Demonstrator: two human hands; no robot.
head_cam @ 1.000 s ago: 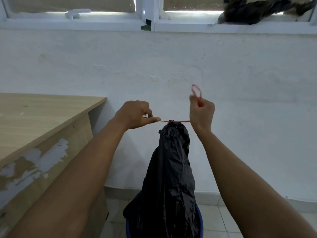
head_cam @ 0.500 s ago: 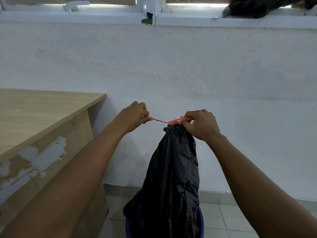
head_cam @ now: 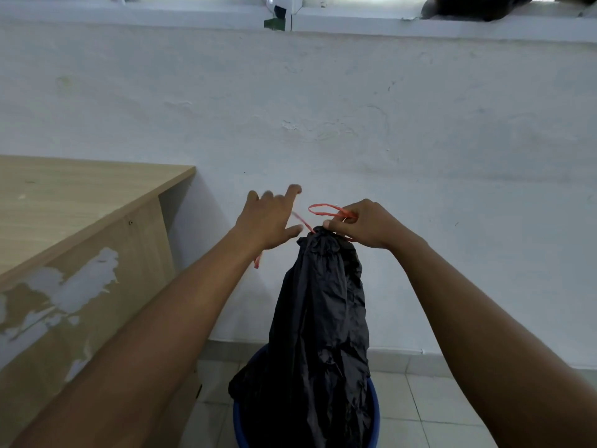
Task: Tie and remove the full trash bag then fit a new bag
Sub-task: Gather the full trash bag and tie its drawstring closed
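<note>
A full black trash bag (head_cam: pixel 319 318) stands pulled up out of a blue bin (head_cam: pixel 374 425), its neck gathered tight by a red drawstring (head_cam: pixel 323 209). My right hand (head_cam: pixel 368 224) pinches the red loop right at the bag's neck and holds the bag up. My left hand (head_cam: pixel 271 218) is just left of the neck with its fingers spread; a red strand runs past its thumb and a loose end hangs below the wrist. Whether that hand touches the strand I cannot tell.
A worn wooden desk (head_cam: pixel 80 227) with peeling veneer stands at the left, close to my left arm. A white wall (head_cam: pixel 323 108) is right behind the bag, with a window sill (head_cam: pixel 420 24) above. Pale floor tiles (head_cam: pixel 436 399) surround the bin.
My left hand has opened and let the red string go slack. My right hand has drawn a loop out above the neck. The view has tilted downward.
</note>
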